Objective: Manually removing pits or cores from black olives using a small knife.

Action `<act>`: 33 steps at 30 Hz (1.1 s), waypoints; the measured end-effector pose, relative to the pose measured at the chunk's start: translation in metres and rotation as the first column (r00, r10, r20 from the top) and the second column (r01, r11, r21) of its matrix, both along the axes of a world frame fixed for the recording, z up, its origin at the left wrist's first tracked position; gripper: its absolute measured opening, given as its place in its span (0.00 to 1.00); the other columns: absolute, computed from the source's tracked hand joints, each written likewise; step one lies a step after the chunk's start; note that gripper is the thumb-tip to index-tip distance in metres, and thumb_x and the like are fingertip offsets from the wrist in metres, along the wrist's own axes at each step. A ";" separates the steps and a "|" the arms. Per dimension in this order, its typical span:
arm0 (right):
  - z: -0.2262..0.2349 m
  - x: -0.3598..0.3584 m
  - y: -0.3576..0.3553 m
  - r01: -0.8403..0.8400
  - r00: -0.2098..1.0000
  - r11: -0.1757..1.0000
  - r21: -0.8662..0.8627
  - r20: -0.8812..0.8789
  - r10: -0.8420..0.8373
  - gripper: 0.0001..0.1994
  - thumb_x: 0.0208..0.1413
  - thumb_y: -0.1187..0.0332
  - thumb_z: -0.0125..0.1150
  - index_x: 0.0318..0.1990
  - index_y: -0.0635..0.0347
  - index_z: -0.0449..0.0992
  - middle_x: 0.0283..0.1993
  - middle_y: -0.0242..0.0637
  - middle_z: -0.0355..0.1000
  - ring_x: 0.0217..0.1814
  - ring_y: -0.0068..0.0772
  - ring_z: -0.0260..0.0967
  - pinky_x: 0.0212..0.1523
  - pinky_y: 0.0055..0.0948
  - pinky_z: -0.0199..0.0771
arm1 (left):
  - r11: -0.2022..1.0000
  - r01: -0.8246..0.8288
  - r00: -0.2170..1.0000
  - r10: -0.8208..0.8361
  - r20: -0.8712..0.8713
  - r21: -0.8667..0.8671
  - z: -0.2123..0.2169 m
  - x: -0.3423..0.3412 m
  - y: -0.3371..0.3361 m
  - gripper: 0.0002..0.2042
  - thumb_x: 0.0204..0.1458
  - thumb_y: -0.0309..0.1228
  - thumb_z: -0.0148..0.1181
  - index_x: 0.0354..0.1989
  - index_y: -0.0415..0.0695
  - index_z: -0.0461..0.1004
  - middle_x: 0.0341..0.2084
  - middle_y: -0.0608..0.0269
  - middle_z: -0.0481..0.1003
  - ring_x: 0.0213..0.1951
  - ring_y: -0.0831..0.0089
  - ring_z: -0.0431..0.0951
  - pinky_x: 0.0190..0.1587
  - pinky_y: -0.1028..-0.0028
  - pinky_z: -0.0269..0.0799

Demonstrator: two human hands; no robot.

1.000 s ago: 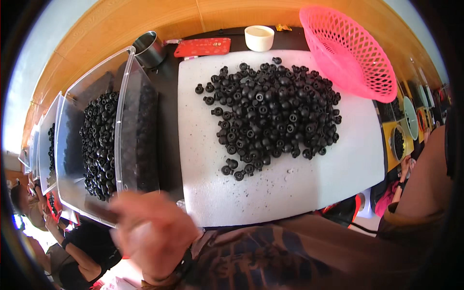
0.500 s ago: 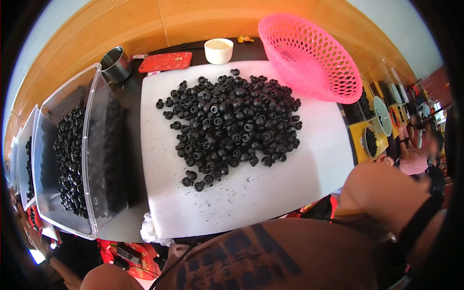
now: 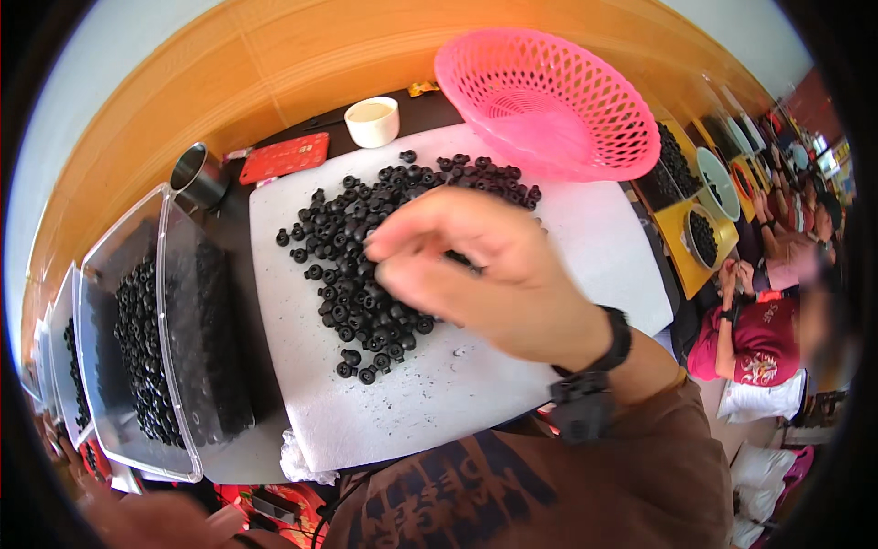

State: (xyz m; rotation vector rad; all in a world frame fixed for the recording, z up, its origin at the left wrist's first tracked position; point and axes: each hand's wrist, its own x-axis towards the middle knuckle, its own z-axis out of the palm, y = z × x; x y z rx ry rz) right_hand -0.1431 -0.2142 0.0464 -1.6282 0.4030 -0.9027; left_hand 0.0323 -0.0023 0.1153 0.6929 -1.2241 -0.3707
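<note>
A heap of small black plastic parts [image 3: 352,316], rounded with short necks and ring-shaped openings, lies on a white foam sheet [image 3: 384,416]. Over the middle of it is my right hand [image 3: 485,274], wearing a black wrist strap. Its fingers are curved, with a gap between thumb and fingertips, and no held part shows in it. The hand covers much of the pile, so contact with the parts beneath cannot be made out. My left hand [image 3: 155,522] is a motion-smeared shape at the lower left, near the clear bins; its fingers are unreadable.
A clear plastic bin [image 3: 165,320] full of black parts stands left. Along the back are a metal cup [image 3: 199,176], a red packet [image 3: 285,157], a white cup [image 3: 372,123] and a pink basket [image 3: 558,110] overlapping the foam. Seated people [image 3: 754,339] work beside a yellow table at right.
My right hand has swung in from the right edge to above the heap. My left hand has come into the lower left. The view has turned slightly, showing more people at right.
</note>
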 end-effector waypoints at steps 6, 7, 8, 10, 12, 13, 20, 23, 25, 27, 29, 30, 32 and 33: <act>-0.004 0.028 0.013 -0.149 0.989 0.948 -0.280 -0.054 0.139 0.08 0.47 0.70 0.58 0.33 0.64 0.70 0.30 0.38 0.68 0.32 0.36 0.67 0.34 0.29 0.66 | 0.708 -0.200 0.971 0.233 0.043 0.677 -0.056 -0.029 -0.012 0.13 0.53 0.37 0.48 0.24 0.41 0.59 0.15 0.67 0.58 0.09 0.84 0.50 0.09 0.83 0.45; -0.009 0.026 0.011 -0.137 0.990 0.952 -0.274 -0.056 0.127 0.08 0.47 0.70 0.58 0.33 0.64 0.70 0.30 0.38 0.68 0.32 0.36 0.67 0.34 0.29 0.66 | 0.663 -0.167 0.977 0.213 0.030 0.729 -0.058 -0.030 -0.018 0.13 0.53 0.36 0.47 0.22 0.41 0.59 0.15 0.65 0.59 0.08 0.84 0.49 0.09 0.83 0.45; -0.014 0.024 0.010 -0.127 0.989 0.941 -0.315 -0.110 0.097 0.08 0.47 0.70 0.58 0.33 0.64 0.70 0.30 0.39 0.68 0.32 0.38 0.67 0.34 0.30 0.66 | 0.643 -0.103 0.978 0.206 -0.041 0.759 -0.065 -0.027 -0.022 0.13 0.53 0.36 0.46 0.23 0.42 0.59 0.15 0.66 0.59 0.09 0.85 0.49 0.09 0.83 0.44; -0.023 0.022 0.006 -0.133 0.977 0.919 -0.372 -0.205 0.058 0.08 0.46 0.70 0.58 0.32 0.64 0.70 0.30 0.40 0.68 0.33 0.42 0.66 0.34 0.34 0.66 | 0.615 -0.054 0.969 0.222 -0.108 0.786 -0.080 -0.017 -0.028 0.12 0.54 0.36 0.46 0.23 0.42 0.59 0.15 0.67 0.58 0.09 0.85 0.49 0.09 0.83 0.44; -0.033 0.022 0.005 -0.127 0.968 0.896 -0.425 -0.252 0.018 0.08 0.46 0.70 0.59 0.31 0.64 0.70 0.30 0.40 0.68 0.33 0.42 0.66 0.34 0.34 0.66 | 0.606 0.285 0.794 0.285 -0.537 0.743 -0.091 -0.002 -0.035 0.10 0.54 0.36 0.46 0.25 0.44 0.60 0.15 0.69 0.60 0.09 0.82 0.51 0.12 0.81 0.48; -0.038 0.023 0.005 -0.127 0.959 0.868 -0.481 -0.284 -0.018 0.08 0.45 0.70 0.59 0.31 0.64 0.70 0.31 0.40 0.68 0.33 0.42 0.66 0.34 0.35 0.66 | 0.625 0.364 0.703 0.302 -0.644 0.691 -0.097 0.001 -0.036 0.10 0.55 0.36 0.43 0.25 0.45 0.60 0.16 0.70 0.60 0.11 0.84 0.51 0.13 0.82 0.48; -0.058 0.032 0.017 -0.239 0.928 0.781 -0.577 -0.372 0.010 0.09 0.42 0.70 0.62 0.31 0.61 0.71 0.32 0.37 0.68 0.33 0.40 0.65 0.33 0.33 0.66 | 0.648 0.543 0.479 0.284 -0.831 0.534 -0.143 0.012 -0.043 0.08 0.56 0.34 0.44 0.29 0.44 0.63 0.18 0.69 0.60 0.14 0.82 0.54 0.16 0.81 0.51; -0.059 0.034 0.024 -0.290 0.912 0.718 -0.633 -0.411 0.006 0.11 0.38 0.69 0.63 0.31 0.60 0.71 0.33 0.34 0.66 0.34 0.36 0.63 0.33 0.31 0.65 | 0.666 0.528 0.477 0.280 -0.833 0.526 -0.145 0.014 -0.040 0.08 0.56 0.33 0.44 0.29 0.43 0.62 0.18 0.69 0.60 0.14 0.82 0.54 0.16 0.80 0.52; -0.057 0.035 0.031 -0.353 0.893 0.664 -0.659 -0.449 0.031 0.12 0.37 0.68 0.64 0.32 0.59 0.72 0.33 0.33 0.65 0.34 0.34 0.63 0.34 0.31 0.64 | 0.672 0.528 0.473 0.275 -0.837 0.519 -0.145 0.013 -0.040 0.08 0.56 0.33 0.44 0.29 0.43 0.62 0.18 0.68 0.61 0.14 0.82 0.54 0.16 0.80 0.52; -0.063 0.038 0.039 -0.352 0.893 0.649 -0.674 -0.449 0.018 0.14 0.35 0.67 0.64 0.33 0.59 0.72 0.32 0.30 0.64 0.34 0.30 0.61 0.33 0.28 0.61 | 0.660 0.534 0.503 0.256 -0.826 0.529 -0.144 0.011 -0.041 0.08 0.56 0.33 0.44 0.29 0.43 0.62 0.18 0.68 0.61 0.14 0.81 0.54 0.16 0.80 0.52; -0.070 0.042 0.044 -0.410 0.848 0.563 -0.718 -0.528 -0.056 0.14 0.36 0.66 0.63 0.34 0.58 0.72 0.32 0.28 0.63 0.35 0.27 0.60 0.33 0.26 0.58 | 0.659 0.531 0.508 0.256 -0.823 0.533 -0.144 0.011 -0.041 0.08 0.55 0.33 0.44 0.29 0.43 0.62 0.18 0.68 0.61 0.14 0.81 0.54 0.17 0.80 0.53; -0.071 0.042 0.045 -0.412 0.847 0.561 -0.718 -0.528 -0.055 0.14 0.36 0.66 0.63 0.34 0.58 0.72 0.32 0.28 0.63 0.35 0.27 0.60 0.33 0.26 0.58 | 0.660 0.527 0.511 0.256 -0.821 0.534 -0.144 0.011 -0.041 0.08 0.55 0.34 0.44 0.29 0.43 0.61 0.18 0.67 0.61 0.14 0.81 0.54 0.17 0.80 0.53; -0.072 0.042 0.046 -0.420 0.839 0.502 -0.756 -0.534 -0.102 0.13 0.37 0.67 0.61 0.34 0.58 0.73 0.31 0.26 0.63 0.35 0.25 0.59 0.34 0.24 0.56 | 0.662 0.527 0.512 0.253 -0.821 0.533 -0.143 0.011 -0.040 0.08 0.55 0.33 0.44 0.28 0.43 0.61 0.18 0.67 0.61 0.14 0.81 0.54 0.17 0.80 0.53; -0.072 0.042 0.046 -0.422 0.839 0.499 -0.757 -0.535 -0.100 0.13 0.37 0.67 0.61 0.34 0.58 0.73 0.31 0.26 0.63 0.35 0.25 0.59 0.34 0.24 0.56 | 0.662 0.527 0.515 0.249 -0.820 0.533 -0.143 0.011 -0.040 0.08 0.55 0.33 0.43 0.28 0.43 0.61 0.18 0.67 0.61 0.14 0.81 0.54 0.17 0.80 0.53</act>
